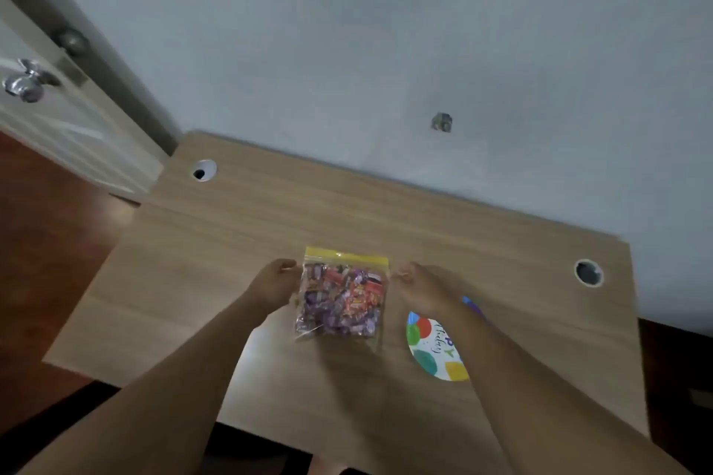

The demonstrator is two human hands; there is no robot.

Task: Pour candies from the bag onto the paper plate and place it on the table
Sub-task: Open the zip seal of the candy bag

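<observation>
A clear zip bag (341, 297) with a yellow top strip, full of purple and red wrapped candies, is held up over the middle of the wooden table (270, 227). My left hand (276, 281) pinches its left edge and my right hand (420, 287) pinches its right edge near the top. The bag's seal looks closed. A paper plate (432, 347) with coloured balloons and birthday lettering lies on the table to the right of the bag, partly hidden under my right forearm.
The table stands against a pale wall, with a cable hole at its back left (204, 170) and another at the right (588, 273). A door with a metal knob (23, 85) is at the far left. Dark red floor lies left of the table.
</observation>
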